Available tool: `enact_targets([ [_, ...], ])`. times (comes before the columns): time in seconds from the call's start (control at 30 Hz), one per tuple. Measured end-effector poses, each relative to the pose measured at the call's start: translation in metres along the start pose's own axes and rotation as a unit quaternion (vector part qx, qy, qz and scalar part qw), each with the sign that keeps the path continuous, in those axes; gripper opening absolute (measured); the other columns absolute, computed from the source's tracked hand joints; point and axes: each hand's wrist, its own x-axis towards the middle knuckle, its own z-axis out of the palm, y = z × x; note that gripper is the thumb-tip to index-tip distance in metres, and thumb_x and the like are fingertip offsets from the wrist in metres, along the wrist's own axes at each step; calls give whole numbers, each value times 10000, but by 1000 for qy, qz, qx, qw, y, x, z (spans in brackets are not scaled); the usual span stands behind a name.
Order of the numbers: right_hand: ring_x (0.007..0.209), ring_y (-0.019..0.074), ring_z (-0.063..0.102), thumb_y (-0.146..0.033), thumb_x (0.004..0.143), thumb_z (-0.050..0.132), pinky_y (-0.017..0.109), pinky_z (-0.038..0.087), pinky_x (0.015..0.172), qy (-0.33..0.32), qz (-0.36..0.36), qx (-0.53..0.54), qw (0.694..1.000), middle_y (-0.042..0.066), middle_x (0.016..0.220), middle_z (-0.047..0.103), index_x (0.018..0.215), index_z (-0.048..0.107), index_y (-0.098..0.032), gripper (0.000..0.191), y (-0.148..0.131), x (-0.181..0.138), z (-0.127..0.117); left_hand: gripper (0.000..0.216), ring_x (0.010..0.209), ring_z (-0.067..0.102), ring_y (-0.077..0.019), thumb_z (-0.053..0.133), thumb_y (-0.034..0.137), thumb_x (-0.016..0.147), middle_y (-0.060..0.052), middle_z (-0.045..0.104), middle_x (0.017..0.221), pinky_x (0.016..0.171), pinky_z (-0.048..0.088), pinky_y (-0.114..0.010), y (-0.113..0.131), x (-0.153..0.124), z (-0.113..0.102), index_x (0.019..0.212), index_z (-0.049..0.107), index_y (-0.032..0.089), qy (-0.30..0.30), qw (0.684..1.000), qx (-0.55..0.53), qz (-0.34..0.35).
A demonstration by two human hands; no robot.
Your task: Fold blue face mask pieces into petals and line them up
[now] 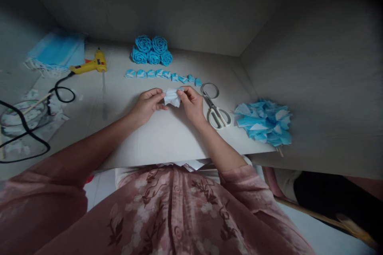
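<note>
Between my hands is a small piece of pale, thin fabric point(172, 97), held above the middle of the table. My left hand point(149, 102) pinches its left edge between thumb and fingers. At its upper right corner, my right hand point(191, 101) grips it with thumb and forefinger. Just beyond lies a row of several small folded blue-and-white pieces point(151, 73). Behind that row, several rolled blue rosettes point(154, 56) are stacked in two layers. White-handled scissors point(216, 112) lie right of my right hand, near a grey ring-shaped roll point(210, 90).
A yellow glue gun point(95, 63) with a black cord point(56, 87) lies at the left, beside a stack of blue face masks point(60, 51). White scraps point(22, 147) and a round dish point(25, 112) are at far left. A ruffled blue bundle point(265, 122) on sticks sits at the right edge.
</note>
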Motion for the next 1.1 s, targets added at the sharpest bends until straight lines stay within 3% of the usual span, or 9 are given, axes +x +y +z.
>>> enact_targets([
  [0.17, 759, 160, 553, -661, 892, 696, 301, 461, 719, 14, -5, -21, 1000, -3, 783, 658, 865, 708, -233, 429, 1, 0, 0, 281, 747, 619, -149, 923, 317, 678, -39, 676, 830, 509, 468, -221, 0, 2, -2, 741, 691, 172, 27, 1000, 14, -5],
  [0.33, 768, 154, 556, -642, 877, 708, 293, 468, 717, 12, 2, 11, 1000, -2, 803, 663, 881, 716, -223, 420, 3, 2, -2, 317, 817, 665, -181, 903, 388, 747, -72, 723, 879, 484, 396, -216, 3, 3, -3, 926, 773, 162, 27, 1000, -3, 7],
  [0.47, 816, 162, 602, -651, 871, 715, 301, 504, 757, 14, 14, 21, 1000, 12, 867, 710, 913, 714, -225, 428, 3, 2, -2, 408, 870, 690, -199, 923, 437, 741, -101, 763, 976, 499, 404, -227, 3, 3, -4, 1008, 790, 159, 15, 1000, 1, -2],
  [0.6, 817, 160, 610, -649, 861, 728, 300, 508, 758, 8, 17, 40, 999, 15, 875, 716, 934, 717, -226, 430, 4, 2, 0, 449, 805, 689, -184, 968, 390, 671, -86, 766, 937, 487, 423, -224, -1, 4, -6, 1019, 793, 166, -13, 999, 20, -27],
  [0.7, 807, 151, 605, -669, 852, 737, 293, 503, 757, 13, 19, 48, 999, 13, 883, 710, 955, 708, -223, 459, 7, 2, 0, 473, 819, 710, -200, 920, 519, 727, -97, 769, 941, 470, 439, -219, -1, 4, -5, 1008, 762, 173, -22, 999, 30, -23],
  [0.83, 803, 147, 611, -727, 830, 748, 287, 502, 752, 28, 20, 62, 998, 11, 879, 708, 957, 693, -219, 526, 10, 4, 1, 560, 859, 725, -222, 724, 706, 861, -134, 765, 997, 435, 420, -209, 3, 2, -1, 1015, 702, 168, -12, 999, 37, -16],
  [0.97, 772, 139, 595, -764, 804, 766, 281, 490, 724, 18, 22, 74, 997, 5, 867, 706, 981, 695, -221, 576, 14, 4, 2, 439, 641, 606, -128, 920, 499, 708, -28, 674, 795, 449, 430, -206, 2, 1, -3, 860, 664, 176, -18, 995, 100, 1],
  [1.1, 678, 128, 522, -771, 817, 758, 277, 442, 653, 7, 18, 61, 998, -37, 731, 593, 1044, 708, -234, 586, 17, 3, 4, 322, 518, 510, -90, 868, 420, 731, 7, 612, 671, 477, 402, -235, 1, 5, -9, 743, 658, 176, 12, 991, 136, 9],
])
